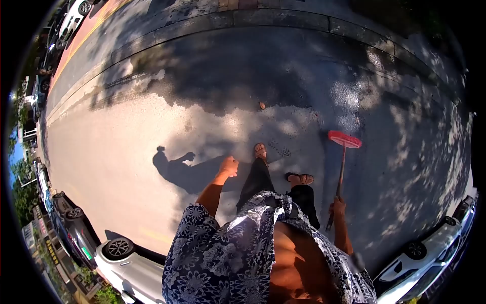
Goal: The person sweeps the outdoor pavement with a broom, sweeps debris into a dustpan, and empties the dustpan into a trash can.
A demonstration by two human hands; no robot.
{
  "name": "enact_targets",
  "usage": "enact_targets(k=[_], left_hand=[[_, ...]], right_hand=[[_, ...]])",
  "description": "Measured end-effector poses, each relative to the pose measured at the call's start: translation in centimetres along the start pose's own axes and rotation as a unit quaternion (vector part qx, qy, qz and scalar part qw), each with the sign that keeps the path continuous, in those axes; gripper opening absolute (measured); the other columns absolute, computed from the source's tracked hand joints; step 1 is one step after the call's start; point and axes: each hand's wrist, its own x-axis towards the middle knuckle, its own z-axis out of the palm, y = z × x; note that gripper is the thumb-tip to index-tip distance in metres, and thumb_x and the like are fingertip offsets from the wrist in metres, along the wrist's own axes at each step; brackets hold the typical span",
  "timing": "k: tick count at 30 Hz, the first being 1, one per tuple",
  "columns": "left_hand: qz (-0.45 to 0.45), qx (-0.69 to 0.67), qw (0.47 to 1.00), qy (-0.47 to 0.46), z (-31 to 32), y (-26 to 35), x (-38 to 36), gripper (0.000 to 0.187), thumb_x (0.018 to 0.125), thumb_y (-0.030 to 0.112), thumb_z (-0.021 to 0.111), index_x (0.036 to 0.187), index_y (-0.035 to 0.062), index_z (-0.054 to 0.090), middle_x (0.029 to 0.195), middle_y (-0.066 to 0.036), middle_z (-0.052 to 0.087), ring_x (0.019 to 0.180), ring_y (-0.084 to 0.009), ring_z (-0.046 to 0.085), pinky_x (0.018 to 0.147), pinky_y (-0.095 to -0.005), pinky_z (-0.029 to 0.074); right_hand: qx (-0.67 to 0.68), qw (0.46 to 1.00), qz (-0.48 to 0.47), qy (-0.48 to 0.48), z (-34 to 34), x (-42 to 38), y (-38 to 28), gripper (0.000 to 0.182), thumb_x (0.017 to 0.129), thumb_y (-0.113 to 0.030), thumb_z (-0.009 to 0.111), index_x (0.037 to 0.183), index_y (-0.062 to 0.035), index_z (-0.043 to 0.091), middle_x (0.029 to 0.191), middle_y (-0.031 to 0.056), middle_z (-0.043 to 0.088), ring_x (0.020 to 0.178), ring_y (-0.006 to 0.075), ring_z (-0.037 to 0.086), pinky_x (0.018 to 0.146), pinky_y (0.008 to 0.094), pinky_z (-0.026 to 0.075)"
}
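My right hand is wrapped round the handle of a long-handled push broom. Its wide red head rests on the dark, wet-looking pavement ahead and to the right; whether bristles or a blade sit under it, I cannot make out. My left hand hangs in front of me, curled into a fist with nothing visible in it. Below it, the shadow of my body falls on the pale dry pavement. My sandalled feet are apart, one ahead of the other.
A small brown object lies on the ground ahead, by the edge of the wet patch. A stone kerb runs across the far side. Parked cars stand at left, including a silver car, and a white car at lower right.
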Motion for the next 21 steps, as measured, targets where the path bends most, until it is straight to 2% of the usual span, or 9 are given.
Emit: enact_targets(k=[3, 4, 5, 7, 9, 11, 14, 15, 21], left_hand=[[-0.042, -0.067, 0.996, 0.032, -3.9, -7.3, -1.0, 0.025, 0.095, 0.023, 0.051, 0.099, 0.0003, 0.059, 0.071, -0.014, 0.069, 0.053, -0.0258, 0.069, 0.044, -0.036, 0.056], [0.009, 0.01, 0.994, 0.105, -2.8, -13.5, 3.1, 0.021, 0.092, 0.02, 0.058, 0.095, 0.0003, 0.063, 0.067, -0.013, 0.068, 0.05, -0.0264, 0.068, 0.042, -0.034, 0.054], [0.123, 0.18, 0.972, 0.093, -3.9, -15.8, 2.7, 0.019, 0.09, 0.02, 0.062, 0.092, 0.0011, 0.064, 0.068, -0.012, 0.068, 0.054, -0.0258, 0.068, 0.046, -0.0341, 0.056], [0.327, 0.491, 0.805, 0.061, -5.6, -19.1, 1.9, 0.017, 0.086, 0.019, 0.069, 0.087, 0.0028, 0.067, 0.071, -0.01, 0.068, 0.062, -0.0245, 0.07, 0.054, -0.0342, 0.058], [0.238, 0.456, 0.857, 0.043, -6.6, -17.7, -3.5, 0.02, 0.082, 0.023, 0.074, 0.072, 0.0059, 0.069, 0.082, -0.008, 0.069, 0.085, -0.0232, 0.068, 0.076, -0.0355, 0.057], [0.169, 0.44, 0.88, 0.053, -4.8, -18.4, -4.7, 0.028, 0.072, 0.023, 0.083, 0.089, 0.0023, 0.076, 0.091, -0.014, 0.07, 0.092, -0.0313, 0.068, 0.078, -0.0379, 0.059], [0.019, 0.106, 0.987, 0.118, -4.2, -17.4, -7.7, 0.022, 0.087, 0.021, 0.064, 0.096, 0.0015, 0.068, 0.094, -0.021, 0.07, 0.091, -0.0383, 0.069, 0.081, -0.0444, 0.057], [-0.032, 0.004, 0.988, 0.151, -4.0, -16.8, -8.6, 0.022, 0.091, 0.021, 0.058, 0.1, 0.0017, 0.064, 0.096, -0.023, 0.07, 0.091, -0.0414, 0.07, 0.082, -0.0475, 0.057], [-0.107, 0.062, 0.961, 0.247, -10.2, -13.0, -7.3, 0.026, 0.091, 0.023, 0.054, 0.11, 0.0054, 0.055, 0.094, -0.022, 0.071, 0.091, -0.0445, 0.069, 0.074, -0.0572, 0.053]], right_hand=[[-0.05, 0.992, -0.074, -0.088, 5.0, -1.2, -4.2, 0.027, 0.096, -0.032, 0.06, 0.088, -0.008, 0.052, 0.057, 0.0048, 0.048, 0.04, 0.0156, 0.046, 0.035, 0.0333, 0.04], [-0.056, 0.994, -0.039, -0.084, 6.7, -0.5, -5.3, 0.028, 0.096, -0.034, 0.061, 0.086, -0.0085, 0.052, 0.057, 0.0044, 0.048, 0.04, 0.0156, 0.046, 0.035, 0.0333, 0.04], [-0.061, 0.995, -0.003, -0.078, 8.9, 0.7, -6.3, 0.03, 0.096, -0.035, 0.061, 0.084, -0.009, 0.052, 0.056, 0.004, 0.047, 0.04, 0.0156, 0.046, 0.036, 0.0332, 0.039], [-0.064, 0.994, 0.024, -0.088, 13.2, 0.5, -9.7, 0.031, 0.095, -0.037, 0.062, 0.082, -0.0101, 0.052, 0.056, 0.0031, 0.047, 0.04, 0.0152, 0.045, 0.037, 0.0333, 0.038], [-0.059, 0.99, 0.008, -0.126, 17.7, -2.5, -13.8, 0.031, 0.095, -0.037, 0.063, 0.083, -0.0113, 0.053, 0.058, 0.0021, 0.047, 0.041, 0.0145, 0.044, 0.038, 0.0333, 0.037], [-0.08, 0.983, 0.016, -0.166, 21.5, -3.4, -16.7, 0.031, 0.095, -0.038, 0.064, 0.083, -0.0117, 0.053, 0.06, 0.0017, 0.047, 0.042, 0.0141, 0.045, 0.038, 0.0332, 0.037], [-0.093, 0.97, 0.017, -0.226, 27.6, -3.2, -19.4, 0.031, 0.096, -0.039, 0.064, 0.085, -0.0122, 0.052, 0.063, 0.0017, 0.048, 0.043, 0.0131, 0.045, 0.039, 0.0326, 0.037], [-0.094, 0.965, 0.017, -0.243, 29.4, -3.0, -20.2, 0.032, 0.096, -0.04, 0.063, 0.085, -0.0124, 0.052, 0.064, 0.0018, 0.049, 0.044, 0.0128, 0.045, 0.039, 0.0323, 0.037], [-0.139, 0.962, -0.009, -0.234, 45.1, -5.7, -25.8, 0.03, 0.097, -0.034, 0.061, 0.084, -0.0071, 0.056, 0.064, 0.005, 0.051, 0.044, 0.0143, 0.046, 0.04, 0.0341, 0.041]])
